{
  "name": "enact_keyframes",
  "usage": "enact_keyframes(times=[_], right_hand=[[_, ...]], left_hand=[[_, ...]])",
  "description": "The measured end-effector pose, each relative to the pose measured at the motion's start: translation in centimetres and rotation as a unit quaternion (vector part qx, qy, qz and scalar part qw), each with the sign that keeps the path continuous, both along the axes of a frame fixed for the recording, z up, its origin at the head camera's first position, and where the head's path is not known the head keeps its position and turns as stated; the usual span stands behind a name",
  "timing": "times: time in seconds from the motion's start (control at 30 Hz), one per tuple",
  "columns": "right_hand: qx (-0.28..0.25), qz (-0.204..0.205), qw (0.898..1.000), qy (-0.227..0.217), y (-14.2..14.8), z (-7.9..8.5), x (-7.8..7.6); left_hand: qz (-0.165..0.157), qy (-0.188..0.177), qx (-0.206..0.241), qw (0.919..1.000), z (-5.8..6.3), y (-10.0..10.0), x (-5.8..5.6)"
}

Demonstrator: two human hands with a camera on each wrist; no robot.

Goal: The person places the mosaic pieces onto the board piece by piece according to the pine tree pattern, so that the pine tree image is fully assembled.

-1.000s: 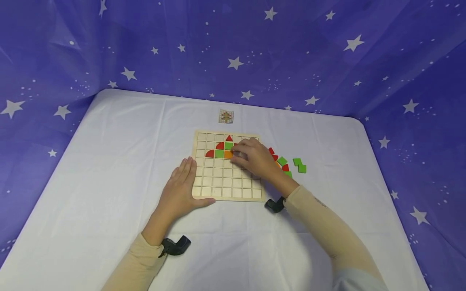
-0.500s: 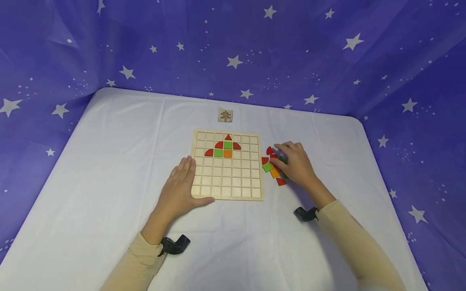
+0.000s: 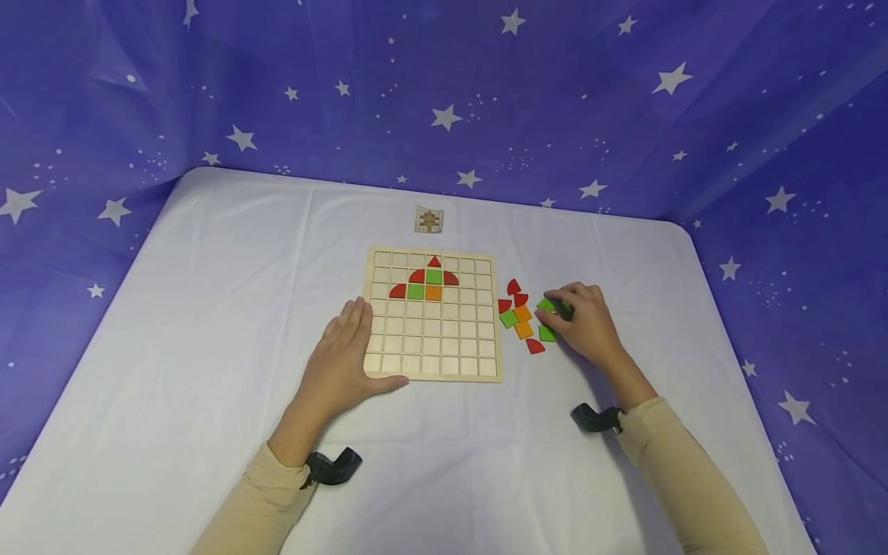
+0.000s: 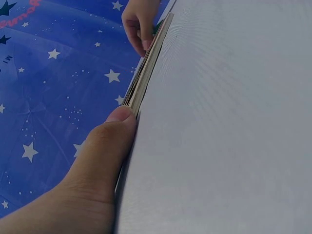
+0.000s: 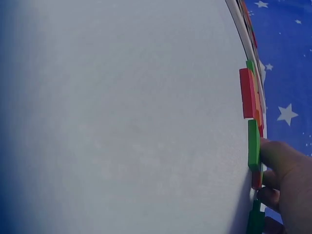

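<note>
A pale wooden grid board point(image 3: 422, 348) lies on the table in the head view. My left hand point(image 3: 338, 356) rests along its left side, fingers straight and thumb stretched along the front edge. In the left wrist view that thumb point(image 4: 100, 151) touches the board's edge point(image 4: 152, 63). Right of the board, my right hand point(image 3: 588, 322) has thumb and index finger at opposite edges of a green square tile point(image 3: 546, 304), pinching it. Another green tile point(image 3: 546, 334) lies just below the thumb. In the right wrist view, a green tile's side point(image 5: 253, 145) overlaps the thumb point(image 5: 278, 155).
Loose red quarter-round tiles point(image 3: 513, 287), orange squares point(image 3: 523, 330) and a green square point(image 3: 509, 318) lie between board and right hand. Upper cells hold a red triangle point(image 3: 435, 262), red quarter-rounds, green squares and an orange square point(image 3: 433, 293). A small patterned card point(image 3: 428, 220) lies behind.
My right hand has moved from the board's upper cells rightward to the loose tiles, then a little further right to the green ones. A red quarter-round is uncovered on the board. The left hand stays.
</note>
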State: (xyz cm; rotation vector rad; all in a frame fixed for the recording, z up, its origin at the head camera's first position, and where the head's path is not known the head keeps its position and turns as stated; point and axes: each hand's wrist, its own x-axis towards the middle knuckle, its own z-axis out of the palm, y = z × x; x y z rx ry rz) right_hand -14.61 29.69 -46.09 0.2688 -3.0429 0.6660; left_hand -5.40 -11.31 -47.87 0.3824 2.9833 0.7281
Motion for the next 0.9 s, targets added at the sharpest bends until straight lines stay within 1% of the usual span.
enact_keyframes(times=[0.17,0.27,0.53,0.67,0.9], right_hand=[[-0.016,0.020,0.999,-0.018,-0.51,0.46,-0.20],[-0.025,0.025,0.999,-0.031,-0.73,0.59,-0.32],[-0.023,0.033,0.999,-0.031,-0.85,0.44,-0.41],[-0.014,0.038,0.999,-0.025,-0.73,0.30,-0.58],[0.032,0.057,0.998,-0.004,-0.70,0.35,-1.02]], left_hand=[[0.001,0.001,0.002,1.0000,0.00,-0.03,0.02],[0.002,0.000,0.002,1.0000,0.00,-0.01,0.04],[0.001,-0.007,0.000,1.0000,0.20,0.00,-0.01],[0.001,-0.005,0.000,1.0000,0.17,-0.04,-0.01],[0.001,0.005,0.002,1.0000,-0.06,-0.04,0.00]])
